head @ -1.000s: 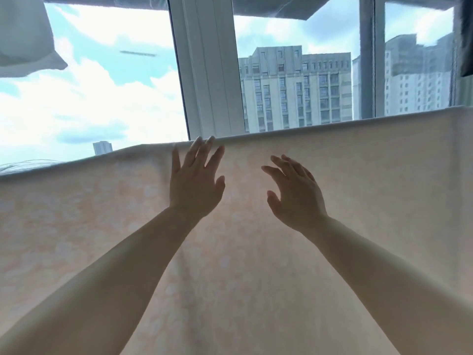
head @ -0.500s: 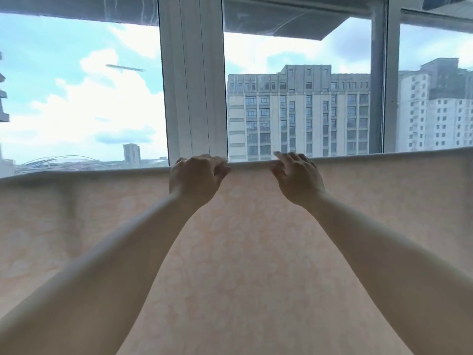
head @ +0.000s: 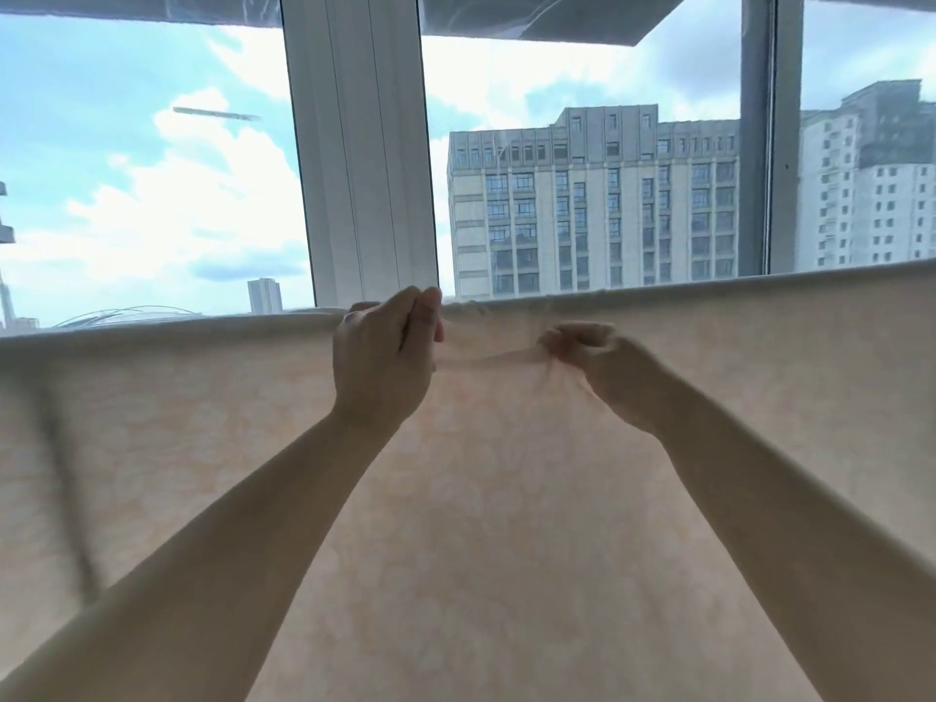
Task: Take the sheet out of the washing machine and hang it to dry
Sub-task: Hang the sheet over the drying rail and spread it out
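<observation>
A pale peach sheet (head: 481,524) with a faint flower pattern hangs spread across the whole width in front of me, draped over a hidden line or rail along its top edge. My left hand (head: 385,357) grips the top edge near the middle, fingers curled over it. Just to its right and slightly lower, my right hand (head: 592,357) pinches the fabric, which bunches into small creases between the two hands. Whatever carries the sheet is covered by it.
Behind the sheet stands a large window with a thick white frame post (head: 359,159) and a thinner grey post (head: 757,144). Tall apartment blocks (head: 592,205) and a cloudy sky show through the glass.
Both hands went from flat and open against the sheet to its top edge, then closed on the fabric. My right hand has dropped a little and gathered cloth. My view has tilted up.
</observation>
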